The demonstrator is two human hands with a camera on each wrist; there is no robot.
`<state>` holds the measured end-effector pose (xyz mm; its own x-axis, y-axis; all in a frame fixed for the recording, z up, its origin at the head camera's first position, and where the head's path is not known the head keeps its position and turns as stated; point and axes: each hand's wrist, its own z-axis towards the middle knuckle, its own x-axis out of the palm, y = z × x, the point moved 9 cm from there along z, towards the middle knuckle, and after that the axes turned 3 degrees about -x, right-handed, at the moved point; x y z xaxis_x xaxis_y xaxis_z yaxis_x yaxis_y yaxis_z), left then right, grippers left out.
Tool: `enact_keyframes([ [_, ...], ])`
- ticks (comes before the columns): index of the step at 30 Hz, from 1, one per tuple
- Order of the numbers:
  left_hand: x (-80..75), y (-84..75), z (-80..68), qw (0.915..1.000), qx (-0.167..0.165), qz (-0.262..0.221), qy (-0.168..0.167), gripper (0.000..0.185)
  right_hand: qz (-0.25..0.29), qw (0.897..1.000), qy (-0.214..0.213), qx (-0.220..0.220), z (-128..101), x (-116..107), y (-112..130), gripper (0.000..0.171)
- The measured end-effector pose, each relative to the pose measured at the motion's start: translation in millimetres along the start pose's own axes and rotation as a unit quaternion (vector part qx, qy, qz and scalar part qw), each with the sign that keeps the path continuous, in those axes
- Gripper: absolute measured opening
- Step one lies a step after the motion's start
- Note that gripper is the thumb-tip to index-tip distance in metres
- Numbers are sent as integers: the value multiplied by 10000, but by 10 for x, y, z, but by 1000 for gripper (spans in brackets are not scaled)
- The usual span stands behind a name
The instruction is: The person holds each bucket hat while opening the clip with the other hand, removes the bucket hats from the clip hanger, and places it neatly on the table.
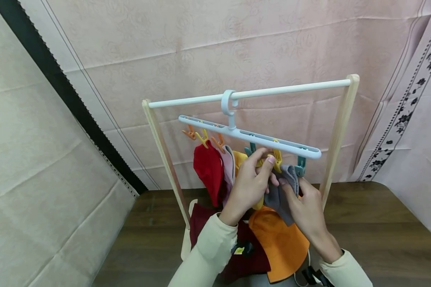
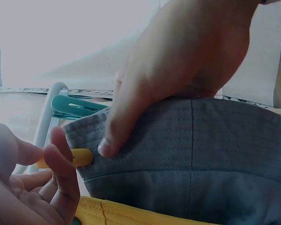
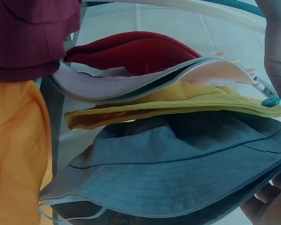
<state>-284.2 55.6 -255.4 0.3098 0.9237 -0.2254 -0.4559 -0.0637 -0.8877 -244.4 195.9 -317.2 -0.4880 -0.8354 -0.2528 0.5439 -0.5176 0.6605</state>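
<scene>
grey hat (image 1: 281,190) | red hat (image 1: 208,169) | yellow clip (image 2: 79,157) | pale blue hanger (image 1: 251,137) | orange hat (image 1: 281,241)

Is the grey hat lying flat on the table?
No, the grey hat is held up by both hands just under the clip hanger, above the table.

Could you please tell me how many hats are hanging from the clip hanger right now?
4: red hat leftmost, pink hat beside it, yellow hat next, grey hat rightmost, held by both hands. Others may be hidden.

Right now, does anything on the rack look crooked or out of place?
The clip hanger slopes down to the right instead of hanging level. The hats are bunched at its middle: red hat, pink hat, yellow hat, grey hat. Nothing looks torn or spilled.
</scene>
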Motion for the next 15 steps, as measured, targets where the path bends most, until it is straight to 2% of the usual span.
enact_keyframes([
  [5,-5,5,15,10000,-10,-13,-53,34,-83,9996,-250,-99,-16,-21,20,14],
  [15,-28,63,22,9983,169,-516,-223,30,-47,9998,-208,-48,-136,-10,-39,13],
])
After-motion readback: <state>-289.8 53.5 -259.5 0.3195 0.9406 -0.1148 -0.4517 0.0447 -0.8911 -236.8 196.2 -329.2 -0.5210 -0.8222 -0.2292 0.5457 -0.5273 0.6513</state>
